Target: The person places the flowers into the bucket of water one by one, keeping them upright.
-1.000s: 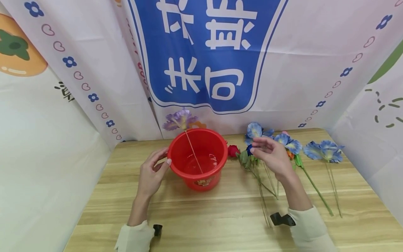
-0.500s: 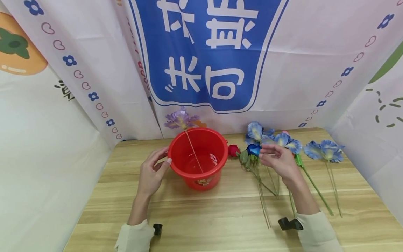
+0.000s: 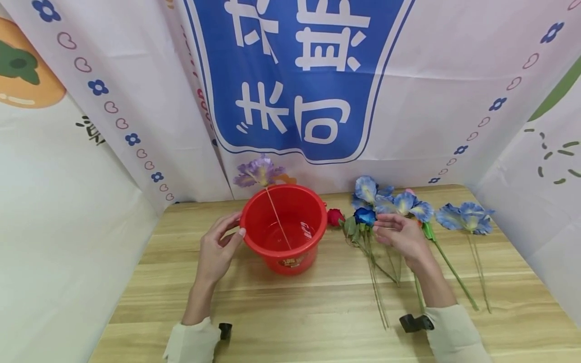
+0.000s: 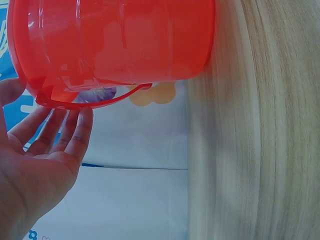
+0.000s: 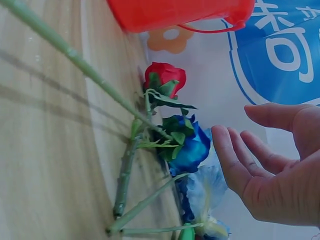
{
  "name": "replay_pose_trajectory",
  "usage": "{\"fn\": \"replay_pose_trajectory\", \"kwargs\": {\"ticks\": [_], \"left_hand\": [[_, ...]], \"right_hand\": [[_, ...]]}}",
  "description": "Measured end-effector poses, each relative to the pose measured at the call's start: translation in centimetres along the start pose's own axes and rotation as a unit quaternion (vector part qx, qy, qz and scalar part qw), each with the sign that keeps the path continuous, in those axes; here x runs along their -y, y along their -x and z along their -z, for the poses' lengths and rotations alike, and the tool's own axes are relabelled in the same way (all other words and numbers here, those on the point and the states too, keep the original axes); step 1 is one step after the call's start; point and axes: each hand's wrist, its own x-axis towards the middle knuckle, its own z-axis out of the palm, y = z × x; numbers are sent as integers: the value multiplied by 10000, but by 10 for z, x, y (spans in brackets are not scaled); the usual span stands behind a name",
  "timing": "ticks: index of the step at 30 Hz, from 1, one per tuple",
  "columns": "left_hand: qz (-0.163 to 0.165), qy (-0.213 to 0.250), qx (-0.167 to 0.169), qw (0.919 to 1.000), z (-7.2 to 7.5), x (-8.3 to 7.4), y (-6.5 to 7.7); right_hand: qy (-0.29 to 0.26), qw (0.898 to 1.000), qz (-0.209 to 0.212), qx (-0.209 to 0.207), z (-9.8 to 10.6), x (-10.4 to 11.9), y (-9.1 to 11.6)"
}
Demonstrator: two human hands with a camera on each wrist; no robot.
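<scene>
A red bucket [image 3: 283,262] stands on the table with a purple iris [image 3: 259,171] leaning in it, its thin stem reaching down inside. My left hand [image 3: 219,249] rests at the bucket's left rim; in the left wrist view its fingers are fairly straight, fingertips right at the rim and handle [image 4: 117,100]. My right hand [image 3: 401,237] holds nothing. It hovers beside a blue rose [image 3: 364,216], fingers loosely bent and thumb apart. Left of that rose lies a red rose [image 3: 335,217], also plain in the right wrist view.
Several blue irises [image 3: 467,218] lie on the wooden table [image 3: 317,322] at the right, stems toward me. A green stem [image 3: 456,275] lies among them, its flower end partly hidden. A printed white cloth [image 3: 422,111] hangs close behind the table and at both sides.
My right hand has drawn back a little to the right and toward me, uncovering the blue rose. My left hand and the bucket have stayed in place.
</scene>
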Motion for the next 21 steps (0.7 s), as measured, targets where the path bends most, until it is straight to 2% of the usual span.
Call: {"fn": "replay_pose_trajectory", "kwargs": {"ticks": [15, 21], "left_hand": [[16, -61, 8, 10000, -1, 0, 1], [2, -50, -13, 10000, 0, 0, 0]], "right_hand": [[139, 9995, -159, 244, 0, -27, -11], [199, 9986, -379, 311, -2, -33, -15]]}}
